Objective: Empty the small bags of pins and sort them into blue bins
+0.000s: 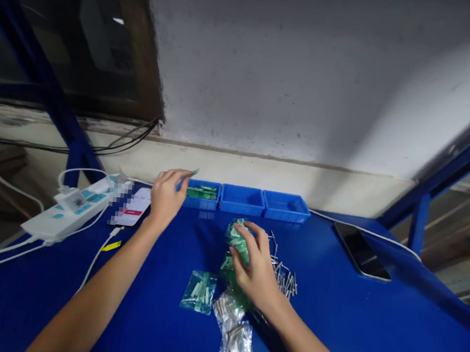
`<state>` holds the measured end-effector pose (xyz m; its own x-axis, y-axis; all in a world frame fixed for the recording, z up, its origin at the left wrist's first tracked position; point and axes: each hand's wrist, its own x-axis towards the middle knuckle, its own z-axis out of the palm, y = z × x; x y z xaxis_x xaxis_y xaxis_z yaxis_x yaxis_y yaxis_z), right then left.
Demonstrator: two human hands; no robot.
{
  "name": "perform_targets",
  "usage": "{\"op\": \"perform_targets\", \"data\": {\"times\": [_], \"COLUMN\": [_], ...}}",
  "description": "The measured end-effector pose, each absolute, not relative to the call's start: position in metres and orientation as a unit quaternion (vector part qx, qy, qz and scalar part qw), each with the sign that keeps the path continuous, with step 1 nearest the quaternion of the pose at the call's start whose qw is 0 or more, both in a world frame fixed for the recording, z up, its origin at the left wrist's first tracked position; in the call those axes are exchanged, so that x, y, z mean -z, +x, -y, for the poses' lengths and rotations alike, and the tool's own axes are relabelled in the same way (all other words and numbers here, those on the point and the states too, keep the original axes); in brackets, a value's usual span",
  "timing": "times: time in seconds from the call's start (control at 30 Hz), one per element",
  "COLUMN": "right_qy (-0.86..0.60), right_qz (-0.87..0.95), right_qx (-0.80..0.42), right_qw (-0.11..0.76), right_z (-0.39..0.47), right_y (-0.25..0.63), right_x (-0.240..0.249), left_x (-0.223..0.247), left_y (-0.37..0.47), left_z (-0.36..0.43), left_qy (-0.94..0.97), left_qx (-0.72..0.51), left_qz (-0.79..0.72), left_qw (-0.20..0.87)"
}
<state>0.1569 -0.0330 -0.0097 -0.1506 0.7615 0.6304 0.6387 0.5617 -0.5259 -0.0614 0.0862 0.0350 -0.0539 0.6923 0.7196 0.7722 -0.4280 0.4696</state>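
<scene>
My left hand [170,194] pinches a small green packet [194,173] just above the left blue bin [202,203], which holds several green packets. My right hand [254,261] rests on a pile of green plastic packets [237,237], its fingers apart and curved over them; whether it grips one is hard to tell. A green bag with pale pieces [199,291] lies left of the pile. Clear bags with small metal parts [236,344] lie below it. Loose metal pins [286,281] are scattered right of my right hand.
Two more blue bins, the middle one [242,201] and the right one [285,206], stand beside the first. A power strip [69,212] and a lit phone [136,209] with cables lie left, a dark phone [361,251] right. Blue frame posts flank the table [370,330].
</scene>
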Motion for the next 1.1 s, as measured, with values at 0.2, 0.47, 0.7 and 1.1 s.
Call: {"op": "perform_targets", "data": {"times": [0.2, 0.47, 0.7, 1.1], "right_qy": [-0.497, -0.504, -0.485, -0.499], "right_qz": [0.733, 0.707, 0.728, 0.688], "right_qx": [-0.075, -0.103, -0.093, -0.159], "right_qw": [0.459, 0.485, 0.475, 0.502], "right_z": [0.015, 0.01, 0.015, 0.018], "right_y": [0.174, 0.177, 0.169, 0.167], "right_x": [0.016, 0.016, 0.017, 0.012], "left_x": [0.0, 0.014, 0.022, 0.019], "left_y": [-0.063, -0.063, -0.056, -0.038], "left_z": [-0.055, -0.016, -0.024, -0.018], "left_qy": [-0.818, -0.88, -0.855, -0.798], "left_qx": [0.303, 0.067, 0.116, 0.303], "left_qz": [0.471, 0.403, 0.464, 0.434], "left_qw": [-0.128, -0.243, -0.202, -0.289]}}
